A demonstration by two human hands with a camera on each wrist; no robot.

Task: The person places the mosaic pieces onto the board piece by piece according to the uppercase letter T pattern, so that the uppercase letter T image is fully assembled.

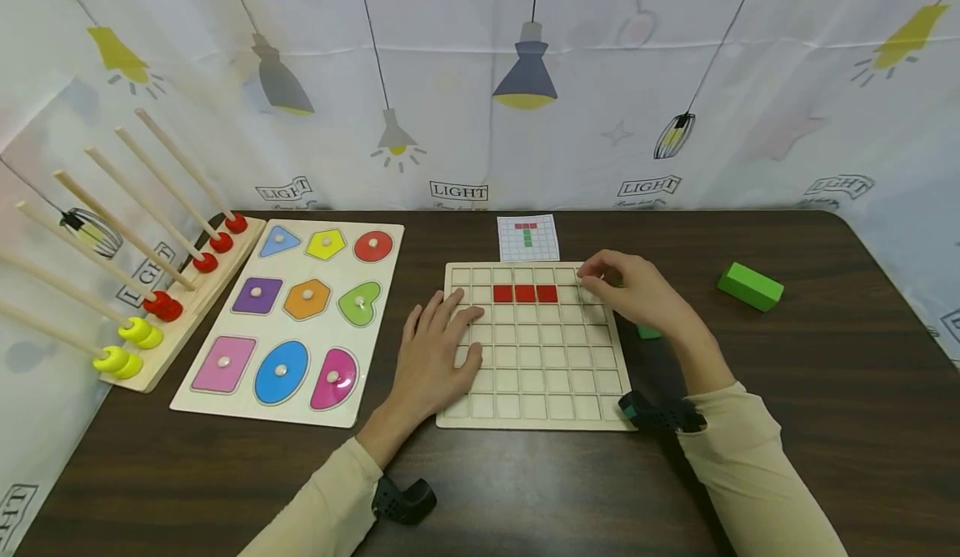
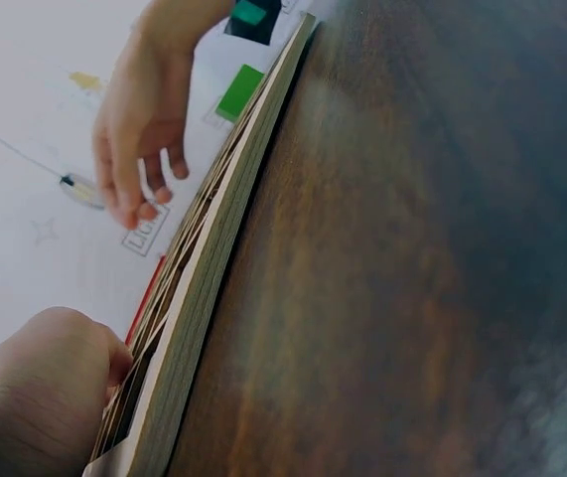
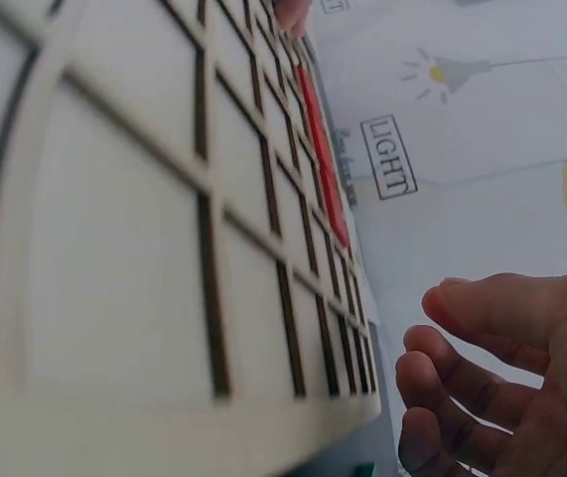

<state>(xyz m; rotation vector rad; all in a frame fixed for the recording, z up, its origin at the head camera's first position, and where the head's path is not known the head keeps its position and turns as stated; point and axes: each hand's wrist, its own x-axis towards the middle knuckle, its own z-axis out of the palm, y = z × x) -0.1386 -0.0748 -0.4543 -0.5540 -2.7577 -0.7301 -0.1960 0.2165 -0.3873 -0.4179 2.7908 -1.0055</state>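
Note:
A pale wooden grid board (image 1: 517, 382) lies on the dark table, with three red squares (image 1: 525, 293) side by side in its second row. My left hand (image 1: 431, 357) rests on the board's left side, fingers spread over the outer cells. Above the upper right corner hovers my right hand (image 1: 633, 290), loosely bent. In the right wrist view, its thumb and fingers (image 3: 496, 310) stand apart with nothing between them. A small green piece (image 1: 648, 333) shows beside the board's right edge, partly hidden by the right hand.
Behind the board lies a pattern card (image 1: 512, 250) showing a red and green T. A green block (image 1: 751, 287) sits at the right. To the left are a shape puzzle board (image 1: 247, 407) with knobbed pieces and a wooden peg rack (image 1: 187, 311) with beads. A printed curtain (image 1: 450, 65) hangs behind.

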